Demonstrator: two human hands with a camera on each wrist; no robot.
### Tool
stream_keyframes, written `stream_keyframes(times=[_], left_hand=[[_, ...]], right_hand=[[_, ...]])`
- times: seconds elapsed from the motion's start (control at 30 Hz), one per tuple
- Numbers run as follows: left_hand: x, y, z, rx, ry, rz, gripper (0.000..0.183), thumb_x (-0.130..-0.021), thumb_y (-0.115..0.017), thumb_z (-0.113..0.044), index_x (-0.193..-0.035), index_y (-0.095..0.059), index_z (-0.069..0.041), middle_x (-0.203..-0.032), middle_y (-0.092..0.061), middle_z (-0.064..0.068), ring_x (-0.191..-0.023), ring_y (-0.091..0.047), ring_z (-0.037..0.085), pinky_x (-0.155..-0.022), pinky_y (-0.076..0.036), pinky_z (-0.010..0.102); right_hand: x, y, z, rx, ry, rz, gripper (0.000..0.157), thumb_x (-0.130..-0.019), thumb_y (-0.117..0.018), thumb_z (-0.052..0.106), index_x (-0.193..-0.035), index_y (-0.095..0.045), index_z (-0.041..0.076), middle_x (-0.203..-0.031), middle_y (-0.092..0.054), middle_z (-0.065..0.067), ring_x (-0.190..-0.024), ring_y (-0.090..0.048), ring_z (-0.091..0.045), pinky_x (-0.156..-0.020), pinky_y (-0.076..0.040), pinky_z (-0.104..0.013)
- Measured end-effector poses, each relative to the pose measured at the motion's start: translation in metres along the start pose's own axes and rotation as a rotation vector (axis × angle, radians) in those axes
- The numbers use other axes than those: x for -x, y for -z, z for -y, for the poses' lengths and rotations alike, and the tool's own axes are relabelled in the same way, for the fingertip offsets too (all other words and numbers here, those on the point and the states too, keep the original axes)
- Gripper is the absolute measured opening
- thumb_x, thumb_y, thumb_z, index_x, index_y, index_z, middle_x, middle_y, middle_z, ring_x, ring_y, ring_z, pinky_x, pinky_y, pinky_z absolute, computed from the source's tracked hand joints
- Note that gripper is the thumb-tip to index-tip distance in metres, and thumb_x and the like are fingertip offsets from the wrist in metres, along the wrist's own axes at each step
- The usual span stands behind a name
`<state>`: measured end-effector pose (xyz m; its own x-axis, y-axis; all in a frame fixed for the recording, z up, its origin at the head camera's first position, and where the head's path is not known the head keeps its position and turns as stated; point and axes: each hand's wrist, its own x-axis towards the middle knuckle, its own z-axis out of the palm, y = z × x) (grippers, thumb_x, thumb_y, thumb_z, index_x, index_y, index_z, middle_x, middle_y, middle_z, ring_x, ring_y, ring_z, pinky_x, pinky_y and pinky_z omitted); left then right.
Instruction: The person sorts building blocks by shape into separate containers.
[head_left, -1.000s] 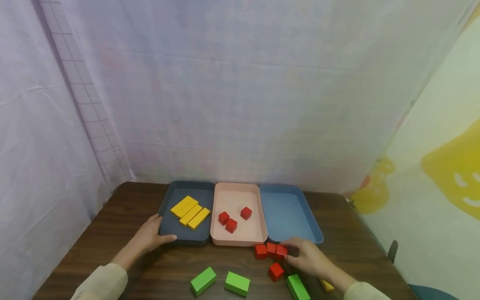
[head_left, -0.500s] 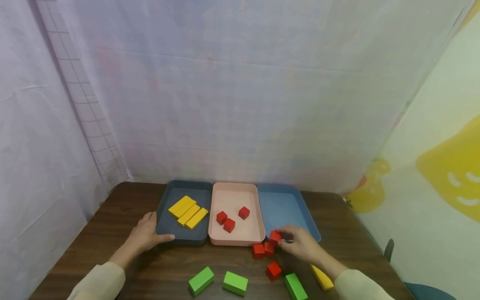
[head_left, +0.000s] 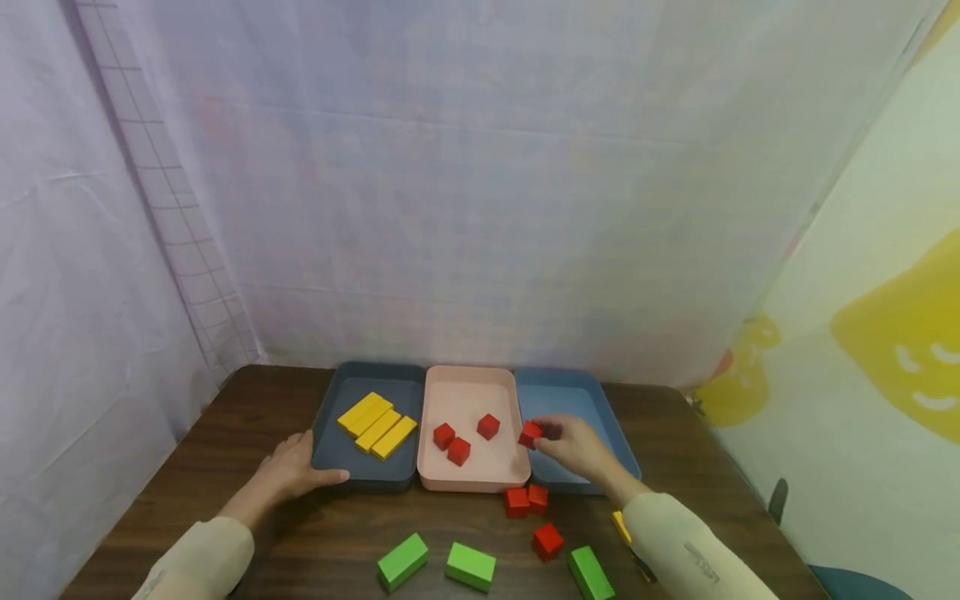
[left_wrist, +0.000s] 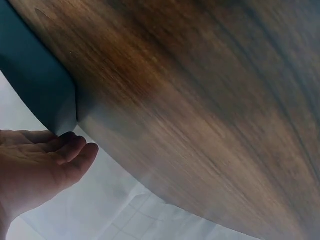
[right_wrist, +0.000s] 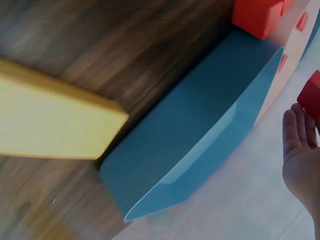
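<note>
My right hand [head_left: 573,447] pinches a red cube [head_left: 529,434] between thumb and fingertips, above the border between the pink tray [head_left: 468,390] and the light blue tray [head_left: 558,396]. In the right wrist view that cube [right_wrist: 311,95] sits at the fingertips, clear of the tray. Three red cubes [head_left: 459,451] lie inside the pink tray. My left hand [head_left: 288,468] rests against the front left corner of the dark blue tray [head_left: 382,377], thumb along its front. Its relaxed fingers [left_wrist: 85,157] touch the tray corner in the left wrist view. Several yellow blocks [head_left: 377,430] lie in the dark blue tray.
On the wooden table [head_left: 337,542], two red cubes [head_left: 517,502] touch in front of the trays, and another red cube [head_left: 547,542] lies nearer. Three green blocks [head_left: 470,567] lie along the front. A yellow block [head_left: 621,527] is partly hidden by my right sleeve.
My right hand has lifted a red cube from the row before the trays and carried it forward and left, up to the pink tray's right edge. My left hand stays at the dark blue tray.
</note>
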<state>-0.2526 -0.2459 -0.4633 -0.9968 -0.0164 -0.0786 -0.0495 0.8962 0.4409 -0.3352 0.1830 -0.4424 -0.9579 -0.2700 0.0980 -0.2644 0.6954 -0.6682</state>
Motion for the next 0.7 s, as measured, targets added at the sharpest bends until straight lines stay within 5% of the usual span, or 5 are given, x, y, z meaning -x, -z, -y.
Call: stream_keyframes(times=[0.17,0.53,0.7], left_hand=[[-0.001,-0.001,0.0,-0.006,0.008,0.0,0.112,-0.069,-0.063,-0.064,-0.134,-0.022,0.017,-0.131,-0.029,0.038,-0.118,-0.029,0.052,-0.091,-0.025,0.065],[-0.002,0.001,0.0,-0.002,0.023,0.018,0.113,-0.069,-0.063,-0.064,-0.134,-0.021,0.018,-0.132,-0.027,0.039,-0.119,-0.027,0.053,-0.093,-0.023,0.065],[-0.001,0.0,-0.001,0.005,0.03,0.026,0.113,-0.069,-0.063,-0.064,-0.134,-0.019,0.017,-0.134,-0.025,0.038,-0.12,-0.026,0.052,-0.094,-0.021,0.064]], right_hand=[[-0.017,-0.01,0.009,-0.008,-0.089,0.013,0.034,-0.079,-0.068,0.019,-0.112,-0.063,0.012,-0.101,-0.064,-0.001,-0.09,-0.06,-0.017,-0.076,-0.051,-0.037],[-0.037,-0.04,0.031,0.072,0.007,0.015,0.037,-0.077,-0.069,0.014,-0.112,-0.063,0.003,-0.1,-0.064,-0.008,-0.086,-0.059,-0.019,-0.075,-0.05,-0.035],[-0.039,-0.054,0.034,0.081,-0.022,0.019,0.035,-0.076,-0.07,0.013,-0.11,-0.064,0.004,-0.097,-0.064,-0.007,-0.085,-0.057,-0.02,-0.077,-0.049,-0.038]])
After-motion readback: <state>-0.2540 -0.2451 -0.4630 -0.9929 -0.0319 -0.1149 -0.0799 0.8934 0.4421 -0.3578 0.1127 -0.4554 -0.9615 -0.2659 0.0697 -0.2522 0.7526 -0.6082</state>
